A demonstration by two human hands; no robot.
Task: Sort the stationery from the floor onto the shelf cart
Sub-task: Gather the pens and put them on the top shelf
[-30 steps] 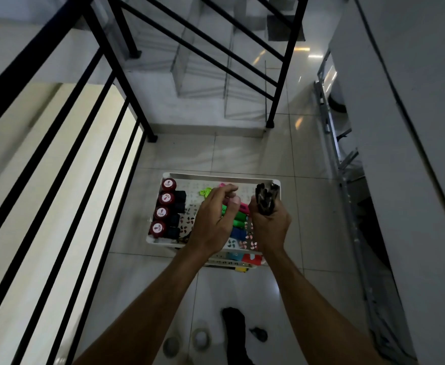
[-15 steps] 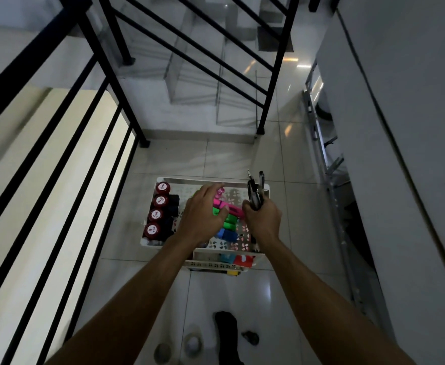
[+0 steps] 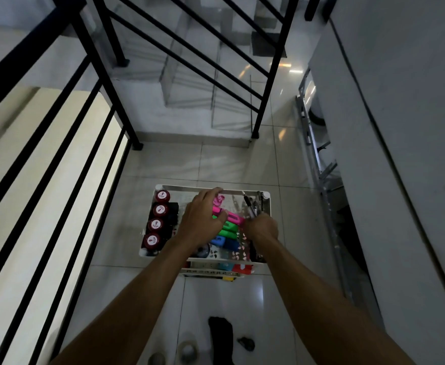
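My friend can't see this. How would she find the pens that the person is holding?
Look for the white plastic shelf cart standing on the pale tiled floor below the black stair railing. Over the cart's top tray, near its right edge, the right hand grips a bundle of dark pens. They point up and away, thin and dark, unlike the chunky pink and green highlighters lying flat beside them.

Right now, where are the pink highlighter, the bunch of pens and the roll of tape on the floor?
pink highlighter (image 3: 235,218): head view, on its body.
bunch of pens (image 3: 250,208): head view, on the barrels above the fist.
roll of tape (image 3: 188,351): head view, on its rim.
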